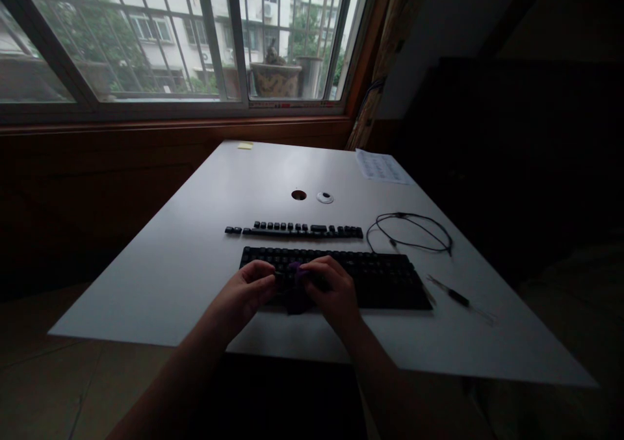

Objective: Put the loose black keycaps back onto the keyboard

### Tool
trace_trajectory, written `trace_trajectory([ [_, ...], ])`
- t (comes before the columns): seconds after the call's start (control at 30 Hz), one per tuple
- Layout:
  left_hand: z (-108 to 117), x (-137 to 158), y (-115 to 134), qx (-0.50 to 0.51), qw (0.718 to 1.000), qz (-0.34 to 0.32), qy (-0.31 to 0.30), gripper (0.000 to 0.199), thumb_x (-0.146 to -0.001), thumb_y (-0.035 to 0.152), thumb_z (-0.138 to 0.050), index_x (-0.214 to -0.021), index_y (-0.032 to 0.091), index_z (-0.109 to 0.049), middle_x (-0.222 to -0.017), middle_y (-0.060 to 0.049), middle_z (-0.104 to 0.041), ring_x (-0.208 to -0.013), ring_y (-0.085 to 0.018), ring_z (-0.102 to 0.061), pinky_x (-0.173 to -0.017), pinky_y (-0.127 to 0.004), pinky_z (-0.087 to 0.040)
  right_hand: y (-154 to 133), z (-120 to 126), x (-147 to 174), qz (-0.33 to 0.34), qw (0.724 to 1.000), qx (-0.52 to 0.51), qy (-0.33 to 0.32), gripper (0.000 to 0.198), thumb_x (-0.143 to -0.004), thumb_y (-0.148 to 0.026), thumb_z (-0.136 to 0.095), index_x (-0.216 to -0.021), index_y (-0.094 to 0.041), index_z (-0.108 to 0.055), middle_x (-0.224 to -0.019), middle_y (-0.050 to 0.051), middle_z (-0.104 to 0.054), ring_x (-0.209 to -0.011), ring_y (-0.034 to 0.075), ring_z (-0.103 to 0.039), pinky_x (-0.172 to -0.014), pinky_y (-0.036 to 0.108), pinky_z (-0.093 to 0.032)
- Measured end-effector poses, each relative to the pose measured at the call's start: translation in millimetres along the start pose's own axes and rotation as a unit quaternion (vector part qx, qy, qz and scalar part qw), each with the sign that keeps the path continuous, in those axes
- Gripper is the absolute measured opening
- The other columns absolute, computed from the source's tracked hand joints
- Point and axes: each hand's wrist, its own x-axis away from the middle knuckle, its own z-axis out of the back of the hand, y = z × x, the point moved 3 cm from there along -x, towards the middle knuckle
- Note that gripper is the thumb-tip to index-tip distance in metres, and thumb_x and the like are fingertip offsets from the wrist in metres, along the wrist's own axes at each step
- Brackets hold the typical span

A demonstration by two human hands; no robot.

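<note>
A black keyboard [385,281] lies near the front edge of the table, its cable running off behind it. Over its left half, my left hand [246,292] has thumb and fingers pinched together; a small dark thing shows at the fingertips, too dim to name. Close beside it, my right hand [334,289] is closed on a purple cloth [296,270], part of which hangs dark over the keyboard's front edge. Behind the keyboard, loose black keycaps [283,227] stand in rows.
A coiled black cable [414,216] and a thin tool with a black handle and wire ends [458,297] lie on the right. Farther back on the white table [185,232] are a cable hole [299,195], its round cover [325,197], a printed sheet [383,167] and a yellow note [245,145].
</note>
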Motion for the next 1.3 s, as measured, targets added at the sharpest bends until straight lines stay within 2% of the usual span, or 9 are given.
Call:
trace_trajectory([
  [0.2,-3.8,0.3,1.2,0.007,1.000,-0.004,0.020,0.041,-0.056,0.022,-0.097,-0.085,0.016,-0.069,-0.081,0.000,-0.067,-0.077,-0.012,-0.068,-0.075,-0.022,-0.055,-4.0,-4.7,1.9,0.026,1.000,-0.013,0.007,0.019,-0.089,-0.019,-0.070,-0.105,-0.029,-0.074,-0.093,0.002,-0.067,-0.086,0.017,-0.067,-0.079,0.030,-0.057],
  [0.3,-5.3,0.5,-0.7,-0.010,1.000,-0.011,0.011,0.039,-0.058,0.023,-0.096,-0.085,0.016,-0.069,-0.080,0.000,-0.068,-0.076,-0.013,-0.068,-0.074,-0.023,-0.054,-5.2,-7.2,3.5,0.035,0.999,-0.017,0.004,0.021,-0.091,-0.021,-0.070,-0.109,-0.030,-0.074,-0.095,0.002,-0.067,-0.088,0.017,-0.067,-0.081,0.031,-0.057],
  [0.43,-8.0,4.7,-1.3,-0.090,0.995,-0.038,-0.005,0.033,-0.067,0.028,-0.092,-0.087,0.017,-0.069,-0.079,-0.001,-0.070,-0.074,-0.014,-0.067,-0.072,-0.026,-0.052,-7.4,-10.1,4.8,0.054,0.998,-0.014,-0.019,0.023,-0.092,-0.022,-0.070,-0.113,-0.032,-0.074,-0.098,0.003,-0.067,-0.089,0.017,-0.067,-0.080,0.031,-0.058],
  [0.57,-9.3,10.6,4.0,-0.181,0.980,-0.077,-0.016,0.027,-0.074,0.030,-0.087,-0.090,0.018,-0.069,-0.086,-0.003,-0.072,-0.082,-0.018,-0.068,-0.077,-0.029,-0.052,-8.9,-10.6,4.8,0.066,0.997,-0.016,-0.046,0.021,-0.091,-0.021,-0.069,-0.110,-0.030,-0.074,-0.095,0.003,-0.067,-0.086,0.016,-0.067,-0.077,0.030,-0.059],
  [0.73,-7.2,12.6,8.0,-0.237,0.967,-0.084,-0.032,0.027,-0.078,0.031,-0.083,-0.096,0.019,-0.067,-0.092,-0.004,-0.073,-0.089,-0.021,-0.069,-0.080,-0.031,-0.052,-7.5,-10.5,4.8,0.071,0.996,-0.005,-0.048,0.017,-0.090,-0.018,-0.070,-0.105,-0.026,-0.073,-0.094,0.004,-0.066,-0.086,0.016,-0.066,-0.078,0.029,-0.058],
  [0.93,-7.0,9.6,2.8,-0.220,0.971,-0.080,-0.051,0.026,-0.083,0.031,-0.078,-0.101,0.020,-0.064,-0.098,-0.005,-0.075,-0.093,-0.021,-0.070,-0.083,-0.032,-0.050,-1.1,-14.5,8.9,0.082,0.995,-0.008,-0.053,0.019,-0.090,-0.018,-0.071,-0.107,-0.026,-0.072,-0.096,0.004,-0.066,-0.087,0.016,-0.066,-0.078,0.029,-0.058],
  [1.3,-11.1,6.3,-4.0,-0.155,0.984,-0.079,-0.026,0.023,-0.076,0.029,-0.084,-0.090,0.017,-0.069,-0.086,-0.002,-0.071,-0.083,-0.016,-0.065,-0.077,-0.027,-0.049,-0.8,-15.5,10.9,0.088,0.995,-0.001,-0.040,0.021,-0.089,-0.019,-0.074,-0.108,-0.027,-0.072,-0.095,0.003,-0.066,-0.086,0.016,-0.066,-0.078,0.029,-0.059],
])
